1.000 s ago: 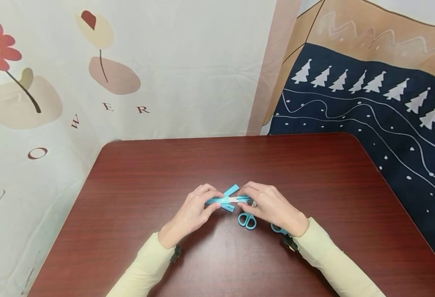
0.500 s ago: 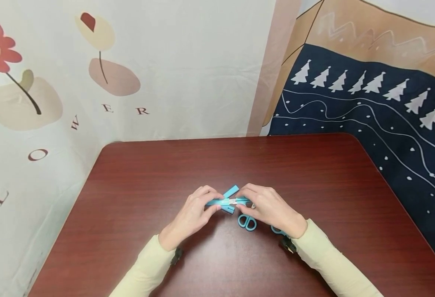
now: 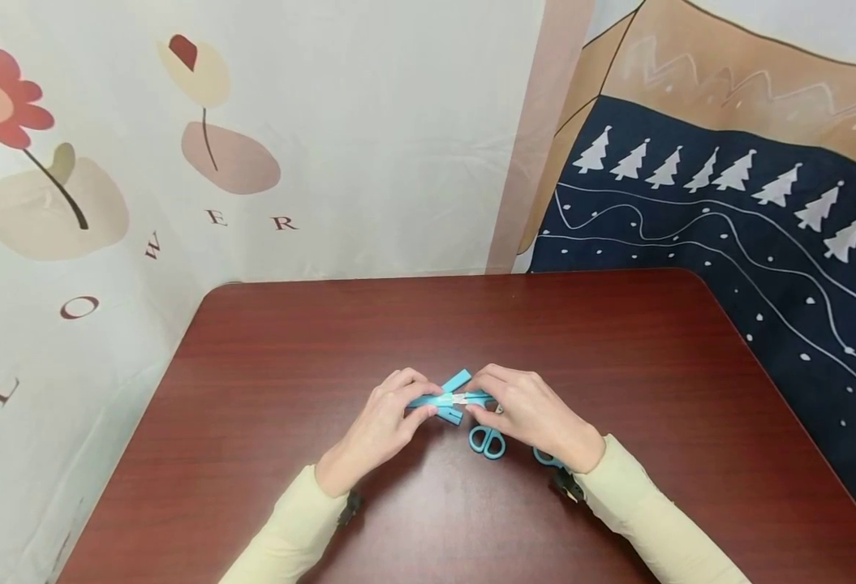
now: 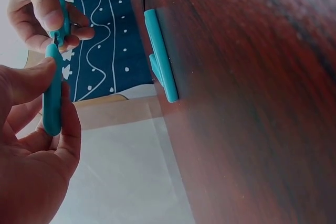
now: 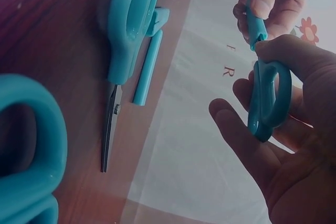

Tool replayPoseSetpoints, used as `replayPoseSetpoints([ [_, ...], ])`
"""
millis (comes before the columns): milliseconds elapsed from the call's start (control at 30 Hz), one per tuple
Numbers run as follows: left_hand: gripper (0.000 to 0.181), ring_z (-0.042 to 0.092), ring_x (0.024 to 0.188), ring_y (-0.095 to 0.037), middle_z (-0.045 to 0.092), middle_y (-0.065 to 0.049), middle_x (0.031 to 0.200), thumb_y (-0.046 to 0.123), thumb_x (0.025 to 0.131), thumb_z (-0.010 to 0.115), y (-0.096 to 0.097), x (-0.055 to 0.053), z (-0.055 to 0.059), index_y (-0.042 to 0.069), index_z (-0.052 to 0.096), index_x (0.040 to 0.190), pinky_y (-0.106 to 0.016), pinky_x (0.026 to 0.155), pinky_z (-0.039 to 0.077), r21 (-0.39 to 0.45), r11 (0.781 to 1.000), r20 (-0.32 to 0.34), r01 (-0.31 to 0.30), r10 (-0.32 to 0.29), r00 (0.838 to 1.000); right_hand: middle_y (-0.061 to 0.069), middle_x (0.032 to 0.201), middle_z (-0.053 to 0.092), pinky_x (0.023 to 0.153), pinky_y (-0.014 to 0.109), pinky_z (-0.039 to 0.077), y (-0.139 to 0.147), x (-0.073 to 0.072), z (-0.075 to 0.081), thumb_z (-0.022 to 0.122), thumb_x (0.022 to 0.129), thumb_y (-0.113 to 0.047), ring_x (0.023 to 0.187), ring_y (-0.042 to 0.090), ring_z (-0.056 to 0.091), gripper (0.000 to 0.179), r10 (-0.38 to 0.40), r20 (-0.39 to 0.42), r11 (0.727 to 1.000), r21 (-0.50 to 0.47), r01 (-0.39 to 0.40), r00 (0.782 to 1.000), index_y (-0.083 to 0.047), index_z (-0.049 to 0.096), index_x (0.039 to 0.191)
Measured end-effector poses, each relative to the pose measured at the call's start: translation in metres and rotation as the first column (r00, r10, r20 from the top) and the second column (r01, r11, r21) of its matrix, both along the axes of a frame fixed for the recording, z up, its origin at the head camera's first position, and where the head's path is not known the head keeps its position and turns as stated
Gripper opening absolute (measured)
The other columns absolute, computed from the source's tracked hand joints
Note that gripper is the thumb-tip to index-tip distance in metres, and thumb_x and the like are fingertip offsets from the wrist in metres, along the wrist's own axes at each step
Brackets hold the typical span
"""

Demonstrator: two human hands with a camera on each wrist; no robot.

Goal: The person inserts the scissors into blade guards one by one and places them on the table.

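Observation:
Above the table, my left hand [image 3: 376, 422] pinches a light-blue blade cover [image 4: 52, 98] between thumb and fingers. Facing it, my right hand [image 3: 533, 412] holds a pair of blue-handled scissors [image 5: 279, 95] by the handles. The blades point at the cover; a short bright stretch of blade shows between handles and cover, with the tips hidden inside it. Two more blue covers lie on the table behind and below the hands, one angled away [image 3: 457, 380] and one nearer [image 3: 449, 415].
On the brown table [image 3: 311, 341], a second pair of scissors [image 3: 487, 443] lies below the right hand, handles toward me. A third pair [image 3: 547, 457] is partly hidden under the right wrist. A printed curtain [image 3: 369, 162] hangs behind the table.
Both hands keep the same hold on the cover and scissors, with barely any movement. The head view has tilted slightly, so everything sits a little lower.

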State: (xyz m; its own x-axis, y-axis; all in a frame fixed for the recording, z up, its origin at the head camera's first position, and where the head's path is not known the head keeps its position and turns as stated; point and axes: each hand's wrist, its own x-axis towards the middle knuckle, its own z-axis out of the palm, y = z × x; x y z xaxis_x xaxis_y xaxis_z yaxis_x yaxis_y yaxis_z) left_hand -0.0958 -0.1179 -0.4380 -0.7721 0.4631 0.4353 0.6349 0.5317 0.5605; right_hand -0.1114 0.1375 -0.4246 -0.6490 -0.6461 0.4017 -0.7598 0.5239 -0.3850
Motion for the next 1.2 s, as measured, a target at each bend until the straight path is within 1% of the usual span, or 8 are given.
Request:
replayPoseSetpoints([
  [267, 0.018, 0.057, 0.094, -0.017, 0.067, 0.001, 0.103, 0.006, 0.089, 0.081, 0.0006, -0.0001, 0.0021, 0.009, 0.077, 0.107, -0.031, 0.075, 0.051, -0.015, 1.0, -0.009, 0.001, -0.001, 1.0, 0.0, 0.104, 0.07, 0.065, 0.015, 0.053, 0.0005, -0.0004, -0.0005, 0.087, 0.085, -0.014, 0.076, 0.01, 0.066, 0.028, 0.017, -0.011, 1.0, -0.006, -0.017, 1.0, -0.008, 0.074, 0.109],
  [433, 0.019, 0.056, 0.093, -0.017, 0.066, 0.0, 0.102, 0.005, 0.089, 0.081, 0.0009, -0.001, 0.0024, 0.009, 0.077, 0.106, -0.031, 0.075, 0.051, -0.024, 1.0, -0.02, 0.004, -0.004, 1.0, 0.001, 0.104, 0.07, 0.065, 0.015, 0.053, 0.0009, -0.0009, -0.0004, 0.087, 0.086, -0.013, 0.076, 0.012, 0.067, 0.027, 0.022, -0.006, 1.0, -0.012, -0.023, 1.0, -0.007, 0.074, 0.109],
  [833, 0.02, 0.056, 0.092, -0.017, 0.066, 0.0, 0.101, 0.005, 0.088, 0.082, 0.0037, -0.0009, 0.0028, 0.009, 0.078, 0.107, -0.033, 0.076, 0.05, -0.033, 0.999, -0.01, 0.009, -0.009, 1.0, 0.001, 0.103, 0.07, 0.064, 0.013, 0.051, -0.0011, -0.0012, -0.0012, 0.087, 0.085, -0.013, 0.073, 0.013, 0.068, 0.026, 0.039, -0.02, 0.999, -0.026, -0.039, 0.999, -0.006, 0.073, 0.106],
  [1033, 0.02, 0.056, 0.094, -0.017, 0.066, 0.0, 0.102, 0.006, 0.088, 0.082, 0.0034, -0.001, 0.0018, 0.009, 0.078, 0.107, -0.032, 0.076, 0.051, -0.012, 1.0, -0.011, 0.012, -0.012, 1.0, 0.001, 0.104, 0.07, 0.065, 0.014, 0.053, -0.001, -0.0007, -0.001, 0.087, 0.085, -0.012, 0.076, 0.013, 0.069, 0.027, 0.039, -0.018, 0.999, -0.028, -0.039, 0.999, -0.007, 0.074, 0.108],
  [1200, 0.021, 0.058, 0.094, -0.017, 0.066, 0.001, 0.104, 0.006, 0.088, 0.082, 0.0016, -0.001, 0.0012, 0.01, 0.078, 0.108, -0.031, 0.074, 0.051, 0.024, 1.0, 0.007, 0.017, -0.017, 1.0, -0.001, 0.105, 0.07, 0.067, 0.016, 0.054, 0.0, -0.0004, -0.001, 0.087, 0.085, -0.012, 0.079, 0.011, 0.068, 0.027, 0.029, -0.018, 0.999, -0.029, -0.03, 0.999, -0.008, 0.075, 0.108],
])
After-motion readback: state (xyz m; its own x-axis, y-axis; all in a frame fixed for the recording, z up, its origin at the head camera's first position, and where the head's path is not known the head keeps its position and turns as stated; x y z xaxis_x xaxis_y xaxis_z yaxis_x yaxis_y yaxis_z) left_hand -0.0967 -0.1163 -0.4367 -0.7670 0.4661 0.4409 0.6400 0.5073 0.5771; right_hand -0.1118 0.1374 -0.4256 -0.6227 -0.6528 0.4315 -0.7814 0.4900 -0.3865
